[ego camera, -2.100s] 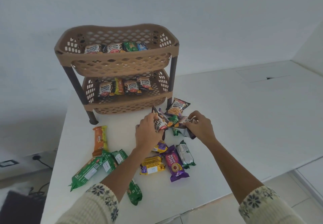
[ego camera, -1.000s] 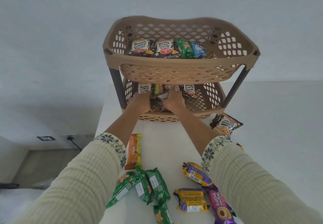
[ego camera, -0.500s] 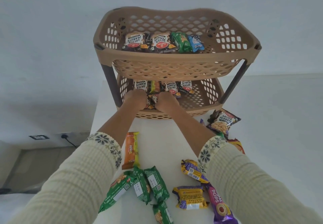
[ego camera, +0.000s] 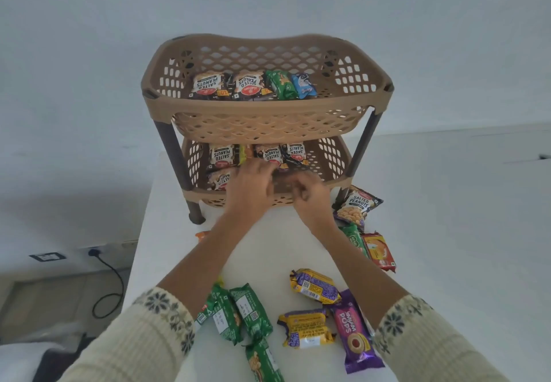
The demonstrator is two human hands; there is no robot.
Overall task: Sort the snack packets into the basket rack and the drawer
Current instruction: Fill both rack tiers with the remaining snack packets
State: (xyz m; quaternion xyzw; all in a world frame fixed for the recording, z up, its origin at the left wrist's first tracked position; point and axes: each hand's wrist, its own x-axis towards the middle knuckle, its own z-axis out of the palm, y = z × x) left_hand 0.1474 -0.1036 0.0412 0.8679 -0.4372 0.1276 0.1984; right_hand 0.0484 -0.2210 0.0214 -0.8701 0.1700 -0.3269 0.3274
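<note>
Green biscuit packets (ego camera: 238, 313) at the table's (ego camera: 447, 232) 7 o'clock; left hand (ego camera: 249, 190) reaches into the lower tier (ego camera: 331, 158) of the basket rack (ego camera: 268, 107), fingers stretched flat over the salted peanut packets (ego camera: 220, 155) there; right hand (ego camera: 311, 199) at the tier's front rim, fingers loosely bent, blurred, grip cannot be told; loose peanut packet (ego camera: 359, 202) at the rack's 5 o'clock; drawer not in view. Risk: a careless pull-back drags stowed packets over the low rim.

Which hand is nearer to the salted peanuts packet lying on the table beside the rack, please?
The right hand: it is just left of the salted peanuts packet, at the lower basket front. The left hand is farther left, beyond it.
</note>
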